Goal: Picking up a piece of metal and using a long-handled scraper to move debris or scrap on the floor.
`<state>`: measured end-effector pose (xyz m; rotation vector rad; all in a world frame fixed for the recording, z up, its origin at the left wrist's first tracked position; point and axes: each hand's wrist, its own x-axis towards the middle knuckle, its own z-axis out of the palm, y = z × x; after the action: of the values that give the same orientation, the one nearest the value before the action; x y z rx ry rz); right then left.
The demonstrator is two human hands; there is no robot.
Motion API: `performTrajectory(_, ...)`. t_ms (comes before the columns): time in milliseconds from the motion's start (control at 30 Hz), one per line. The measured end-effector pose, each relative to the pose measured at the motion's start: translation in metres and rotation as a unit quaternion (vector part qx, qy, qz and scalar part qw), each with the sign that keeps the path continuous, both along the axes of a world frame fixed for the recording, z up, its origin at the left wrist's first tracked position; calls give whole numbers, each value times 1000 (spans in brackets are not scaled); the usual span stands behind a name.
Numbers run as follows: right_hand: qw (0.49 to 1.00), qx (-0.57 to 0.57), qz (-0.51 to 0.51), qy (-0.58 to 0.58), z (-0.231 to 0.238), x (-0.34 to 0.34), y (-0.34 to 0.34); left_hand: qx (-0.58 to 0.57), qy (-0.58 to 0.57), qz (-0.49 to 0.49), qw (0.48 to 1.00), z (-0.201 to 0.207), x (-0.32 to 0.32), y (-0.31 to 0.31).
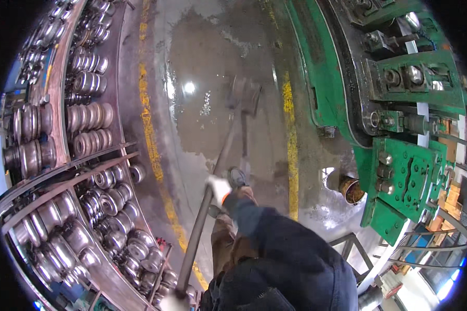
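Observation:
A long dark pole (197,233) runs slantwise from the lower edge up over the walkway. My right hand (220,187), in a white glove with an orange cuff, is closed around it partway along. At the pole's near end, low in the picture, my white-gloved left hand (174,301) is closed on it, blurred and partly cut off. At the far end of the pole is a blurred, blocky dark head (244,93); its exact kind cannot be made out. A shadow lies beside the pole on the floor. My shoe (237,177) shows just beyond my right hand.
Racks (127,150) on the left hold many shiny steel rollers (91,116). A green machine (327,78) lines the right side, with a green bolted plate (404,181) and a rusty bucket (352,190) by its foot. Wet patches and yellow lines (290,145) mark the floor.

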<state>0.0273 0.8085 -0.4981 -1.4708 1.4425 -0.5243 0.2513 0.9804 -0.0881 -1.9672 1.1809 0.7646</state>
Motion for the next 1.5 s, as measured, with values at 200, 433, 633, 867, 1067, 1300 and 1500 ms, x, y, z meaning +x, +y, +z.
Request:
performTrajectory(200,920,181,-265,-226,-53,-146,-197,-159,115,-57,979,-166,-97,-109)
performTrajectory(433,636,193,-302,-684,153,-159,-262,-347,81,-111,928,-140,-96,-119)
performTrajectory(633,688,115,-326,-638,211,-198,-288,-385,133,-106,907,-57,-126,-150)
performTrajectory(867,728,237,-416,-491,164,-104,-142,-293,116,-94,944,-33,-49,-30)
performTrajectory(1067,635,508,-440,-381,89,18,69,121,-35,-23,992,72,13,68)
performTrajectory(1300,689,498,-414,-325,15,10,128,172,-41,13,984,54,-30,68)
performTrajectory(1500,933,223,-239,-153,-41,-176,-96,-43,148,-41,987,-107,-122,-55)
